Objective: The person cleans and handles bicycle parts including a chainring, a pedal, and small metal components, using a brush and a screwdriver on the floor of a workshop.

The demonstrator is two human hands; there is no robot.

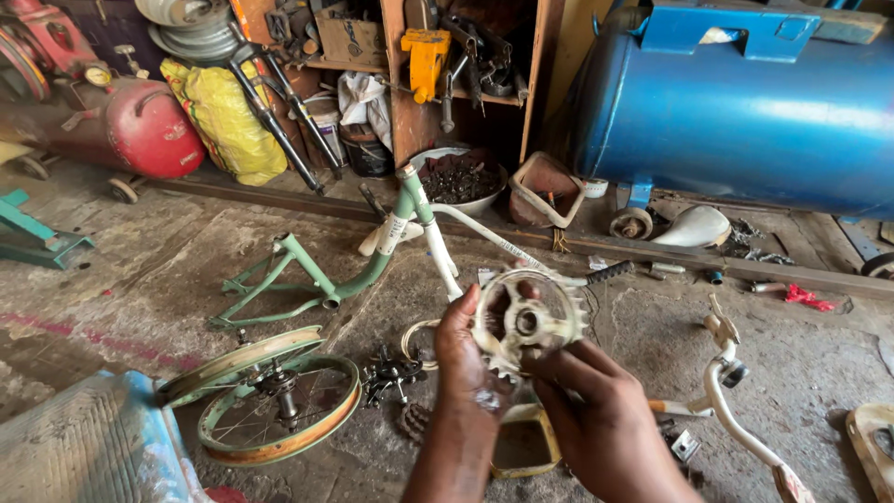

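Note:
I hold a cream-coloured toothed chainring (pixel 529 321) up in front of me with both hands. My left hand (pixel 464 359) grips its left rim, thumb across the front. My right hand (pixel 591 405) pinches its lower right edge from below. Under my hands, on the concrete floor, sits a small yellow-rimmed tin (pixel 523 442) with dark oily contents. A green child's bicycle frame (pixel 326 279) with a white fork (pixel 438 247) lies on the floor beyond the chainring.
Two green-and-orange wheels (pixel 270 401) lie at lower left beside a blue sack (pixel 88 452). White handlebars (pixel 736 410) lie at right, a white saddle (pixel 697 226) near a big blue tank (pixel 745 102). A red tank (pixel 140 126), a yellow bag (pixel 226 116) and tool shelves stand behind.

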